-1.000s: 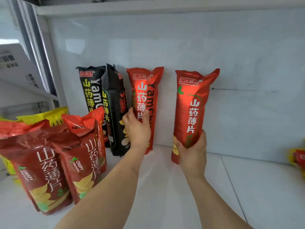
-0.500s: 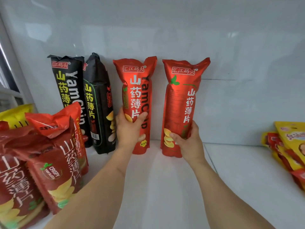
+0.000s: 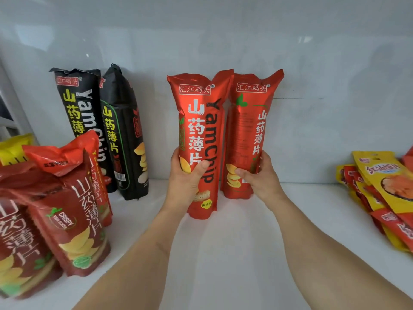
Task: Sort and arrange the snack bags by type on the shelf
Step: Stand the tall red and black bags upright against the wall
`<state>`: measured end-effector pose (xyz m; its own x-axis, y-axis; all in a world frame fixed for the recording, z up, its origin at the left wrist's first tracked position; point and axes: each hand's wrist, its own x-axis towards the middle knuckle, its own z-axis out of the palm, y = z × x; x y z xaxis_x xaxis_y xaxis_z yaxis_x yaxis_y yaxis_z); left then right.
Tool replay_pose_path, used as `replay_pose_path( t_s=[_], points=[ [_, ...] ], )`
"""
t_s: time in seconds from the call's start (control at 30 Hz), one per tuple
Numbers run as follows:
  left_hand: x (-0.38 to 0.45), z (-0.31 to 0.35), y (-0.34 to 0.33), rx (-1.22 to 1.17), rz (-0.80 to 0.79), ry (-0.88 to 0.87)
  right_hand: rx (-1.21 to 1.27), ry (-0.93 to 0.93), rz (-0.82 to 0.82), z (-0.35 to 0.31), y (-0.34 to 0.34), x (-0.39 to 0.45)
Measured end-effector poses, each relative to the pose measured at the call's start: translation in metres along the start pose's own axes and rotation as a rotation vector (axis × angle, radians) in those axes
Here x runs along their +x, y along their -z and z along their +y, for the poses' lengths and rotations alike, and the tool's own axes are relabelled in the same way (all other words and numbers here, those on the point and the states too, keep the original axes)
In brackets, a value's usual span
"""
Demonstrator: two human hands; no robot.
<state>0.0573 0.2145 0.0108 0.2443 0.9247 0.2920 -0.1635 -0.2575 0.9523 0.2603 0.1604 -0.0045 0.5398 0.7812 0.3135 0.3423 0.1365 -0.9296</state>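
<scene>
Left hand: the left hand (image 3: 187,175) grips the lower half of a tall red chip bag (image 3: 199,139), thumb across the front, fingers wrapped round the far side.
Left red bag: upright, its top leaning slightly toward the second red bag (image 3: 248,135) and touching it near the top; whether its base rests on the shelf (image 3: 234,242) I cannot tell.
Right hand: the right hand (image 3: 257,173) grips the second red bag low down, thumb on the front, fingers curled round its right edge.
Right red bag: upright against the back wall (image 3: 223,41), just right of the left red bag, base on the shelf.
Black bags: two tall black chip bags (image 3: 100,128) stand side by side against the back wall, well to the left of the left red bag, with a gap between.
Dark red pouches: a group of wider pouches (image 3: 73,220) stands at the shelf's front, left of the left red bag and in front of the black bags; a yellow bag (image 3: 13,148) shows behind them.
Flat packets: yellow and red packets (image 3: 380,189) lie stacked, leaning, far right of the left red bag.
</scene>
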Motion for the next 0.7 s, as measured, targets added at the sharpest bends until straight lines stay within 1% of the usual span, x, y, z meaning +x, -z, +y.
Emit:
replay_pose_path(
  t_s=[0.17, 0.43, 0.6, 0.7],
  points=[
    [-0.027, 0.003, -0.027, 0.02, -0.011, 0.015, 0.008, 0.006, -0.048, 0.002, 0.026, 0.009],
    [-0.056, 0.009, -0.067, 0.022, 0.085, 0.001, 0.103, -0.009, -0.214, 0.0, 0.057, 0.024],
    [-0.067, 0.01, -0.082, 0.048, 0.127, 0.001, 0.208, -0.02, -0.218, -0.016, 0.073, 0.009],
    [-0.07, 0.011, -0.093, 0.04, 0.13, 0.02, 0.217, 0.03, -0.242, -0.01, 0.076, -0.013]
  ],
)
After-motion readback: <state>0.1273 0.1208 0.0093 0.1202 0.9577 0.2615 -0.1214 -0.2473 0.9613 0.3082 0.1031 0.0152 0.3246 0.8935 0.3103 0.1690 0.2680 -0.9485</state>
